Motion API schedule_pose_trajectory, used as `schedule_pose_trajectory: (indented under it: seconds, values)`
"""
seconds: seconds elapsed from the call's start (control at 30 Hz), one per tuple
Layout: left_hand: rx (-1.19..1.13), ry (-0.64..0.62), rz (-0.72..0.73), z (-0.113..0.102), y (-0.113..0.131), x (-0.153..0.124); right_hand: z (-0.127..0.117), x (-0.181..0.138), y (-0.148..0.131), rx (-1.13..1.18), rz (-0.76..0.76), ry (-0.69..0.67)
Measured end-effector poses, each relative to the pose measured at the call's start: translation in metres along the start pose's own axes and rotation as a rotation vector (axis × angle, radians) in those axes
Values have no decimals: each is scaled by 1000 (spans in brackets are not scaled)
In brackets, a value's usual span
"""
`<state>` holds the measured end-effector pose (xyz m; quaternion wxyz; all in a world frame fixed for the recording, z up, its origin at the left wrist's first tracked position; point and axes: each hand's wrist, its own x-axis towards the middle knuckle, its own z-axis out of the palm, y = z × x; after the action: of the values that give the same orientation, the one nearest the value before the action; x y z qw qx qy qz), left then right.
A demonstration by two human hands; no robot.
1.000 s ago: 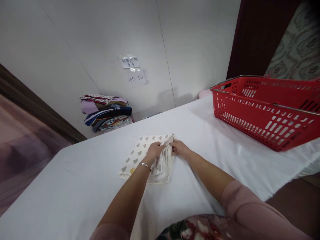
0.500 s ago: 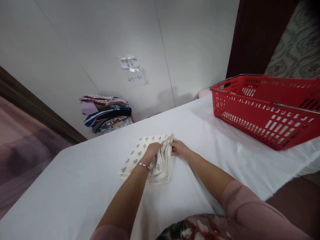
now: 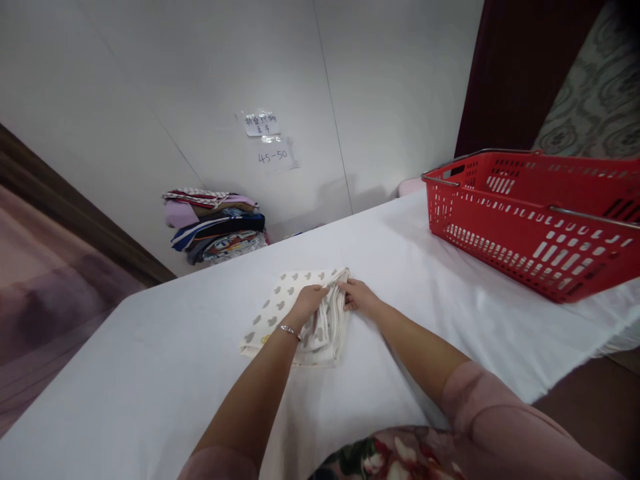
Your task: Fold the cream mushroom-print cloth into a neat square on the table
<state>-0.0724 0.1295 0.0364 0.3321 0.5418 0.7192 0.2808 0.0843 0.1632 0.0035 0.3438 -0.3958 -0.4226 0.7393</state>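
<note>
A folded cream cloth (image 3: 280,303) printed with small grey shapes lies in the middle of the white-covered table (image 3: 150,373). My left hand (image 3: 309,305) rests on top of it, fingers curled into the bunched folds at its right edge. My right hand (image 3: 356,297) pinches the same bunched edge from the right side. Both hands sit close together over the cloth's far right corner. A thin bracelet circles my left wrist.
A red plastic basket (image 3: 530,220) with metal handles stands on the table at the right. A stack of folded clothes (image 3: 215,227) sits against the white wall at the back left. Two paper notes (image 3: 267,140) are taped to the wall.
Both hands stay on the cloth's bunched right edge; the fingers shift only slightly. The view has moved a little.
</note>
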Motion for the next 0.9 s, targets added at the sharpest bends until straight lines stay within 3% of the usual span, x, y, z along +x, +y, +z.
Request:
schedule_pose_trajectory:
  seconds: [0.2, 0.4, 0.5, 0.57, 0.7, 0.9]
  values:
    - [43, -50, 14, -4, 6, -1, 2, 9, 5, -83, 15, 96]
    - [439, 267, 210, -37, -2, 12, 2, 10, 4, -151, 50, 119]
    - [687, 322, 144, -53, -23, 25, 2, 13, -1, -200, 71, 138]
    - [760, 283, 53, -59, -38, 33, 2, 16, -3, -233, 75, 159]
    - [701, 211, -35, -60, -55, 42, 6, 21, -5, -282, 70, 203]
    - [623, 235, -83, -60, -53, 49, 3, 22, -2, -317, 1, 215]
